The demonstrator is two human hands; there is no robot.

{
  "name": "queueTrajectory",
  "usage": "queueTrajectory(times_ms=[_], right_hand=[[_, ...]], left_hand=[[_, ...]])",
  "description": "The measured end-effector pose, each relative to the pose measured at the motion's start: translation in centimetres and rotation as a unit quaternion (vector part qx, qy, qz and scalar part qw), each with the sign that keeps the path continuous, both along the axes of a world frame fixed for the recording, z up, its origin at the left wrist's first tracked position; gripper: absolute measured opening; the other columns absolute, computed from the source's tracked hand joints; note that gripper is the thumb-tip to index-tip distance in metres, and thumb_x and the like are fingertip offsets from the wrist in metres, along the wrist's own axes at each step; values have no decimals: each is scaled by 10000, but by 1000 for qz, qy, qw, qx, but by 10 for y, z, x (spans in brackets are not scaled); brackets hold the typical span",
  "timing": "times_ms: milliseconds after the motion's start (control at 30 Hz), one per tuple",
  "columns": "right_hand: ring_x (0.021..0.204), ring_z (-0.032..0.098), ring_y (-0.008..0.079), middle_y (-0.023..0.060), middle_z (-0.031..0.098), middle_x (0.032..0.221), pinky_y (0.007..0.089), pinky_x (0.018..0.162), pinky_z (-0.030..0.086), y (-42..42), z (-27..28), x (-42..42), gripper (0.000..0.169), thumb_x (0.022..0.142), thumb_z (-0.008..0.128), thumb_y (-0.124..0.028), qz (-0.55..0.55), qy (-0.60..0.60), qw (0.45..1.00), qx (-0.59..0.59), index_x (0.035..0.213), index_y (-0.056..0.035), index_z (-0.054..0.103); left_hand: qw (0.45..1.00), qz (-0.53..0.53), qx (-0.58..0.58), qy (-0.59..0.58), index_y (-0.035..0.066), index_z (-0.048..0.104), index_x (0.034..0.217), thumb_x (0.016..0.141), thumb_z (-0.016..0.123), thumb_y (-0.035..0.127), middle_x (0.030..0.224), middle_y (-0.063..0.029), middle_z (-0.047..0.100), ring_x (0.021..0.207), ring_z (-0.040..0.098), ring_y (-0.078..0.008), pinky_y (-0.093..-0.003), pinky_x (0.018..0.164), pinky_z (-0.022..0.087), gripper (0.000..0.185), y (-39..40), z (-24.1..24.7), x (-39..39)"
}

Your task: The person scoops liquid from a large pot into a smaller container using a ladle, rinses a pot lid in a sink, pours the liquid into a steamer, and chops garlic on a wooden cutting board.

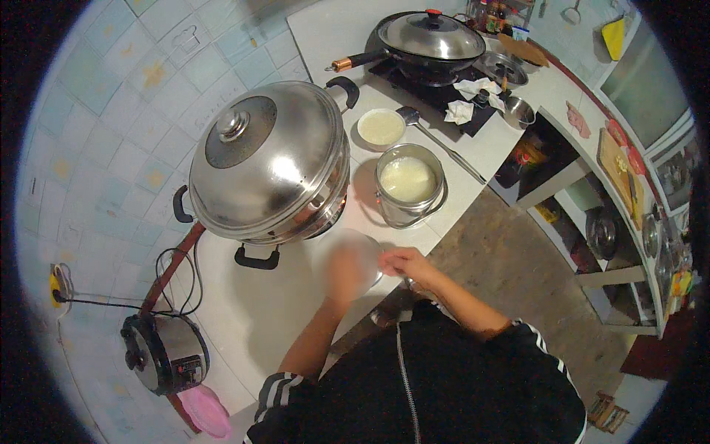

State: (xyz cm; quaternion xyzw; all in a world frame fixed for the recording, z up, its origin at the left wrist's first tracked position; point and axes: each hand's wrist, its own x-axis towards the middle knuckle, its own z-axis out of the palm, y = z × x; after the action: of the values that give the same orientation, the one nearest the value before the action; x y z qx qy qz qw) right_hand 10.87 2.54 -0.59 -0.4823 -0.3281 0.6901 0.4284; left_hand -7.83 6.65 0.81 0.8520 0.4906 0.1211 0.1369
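My left hand (345,272) lies over the near counter by a round, pale dish or lid, but a blur covers the hand and most of that thing. At its right edge is my right hand (402,263), with curled fingers; what they grip cannot be made out. Just beyond stands a steel pot (410,180) with pale yellow liquid and its wire handle folded down. A white bowl (381,127) of similar pale contents sits behind it, beside a metal spatula (446,147). To the left is a large lidded steel steamer (272,161) with black handles.
A lidded wok (430,47) rests on the black stove (438,97), with crumpled tissues (459,112) and a small steel pot (520,112) nearby. An electric cooker (166,355) and its cord stand at lower left, near a pink basket (205,412). Shelves and a cutting board (618,166) are at right.
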Motion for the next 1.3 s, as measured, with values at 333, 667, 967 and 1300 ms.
queueTrajectory(times_ms=[333, 667, 967, 1300], right_hand=[[699, 601, 133, 63, 634, 855, 256, 646, 500, -28, -29, 120, 162, 867, 483, -69, -118, -34, 988, -97, 961, -9, 601], [639, 600, 124, 56, 634, 869, 231, 588, 500, 10, -45, 196, 159, 878, 474, -82, -39, -74, 992, -97, 966, -14, 587], [652, 580, 111, 56, 618, 807, 241, 617, 484, 28, -41, 210, 157, 871, 450, -33, 2, -50, 999, -21, 926, -9, 595], [653, 524, 81, 13, 580, 759, 228, 598, 437, 61, 2, 241, 137, 880, 465, -82, -2, -205, 966, 160, 883, -20, 588]], left_hand=[[988, -31, 132, -76, 51, 460, 1169, 548, 771, 326, 1056, -149, 451, 993, 445, -332, -430, 827, 430, 747, 8, -32, -6], [958, 190, -86, -197, 83, 434, 1218, 571, 764, 220, 1110, -164, 429, 1014, 466, -305, -392, 856, 435, 739, -23, 109, 51], [983, 102, 114, -105, 88, 499, 1154, 590, 756, 347, 1016, -164, 491, 939, 503, -314, -393, 800, 441, 672, 75, 146, 162], [992, 101, 71, 4, 91, 506, 1144, 628, 708, 444, 1005, -147, 492, 974, 495, -311, -412, 791, 446, 657, 92, 129, 181]])
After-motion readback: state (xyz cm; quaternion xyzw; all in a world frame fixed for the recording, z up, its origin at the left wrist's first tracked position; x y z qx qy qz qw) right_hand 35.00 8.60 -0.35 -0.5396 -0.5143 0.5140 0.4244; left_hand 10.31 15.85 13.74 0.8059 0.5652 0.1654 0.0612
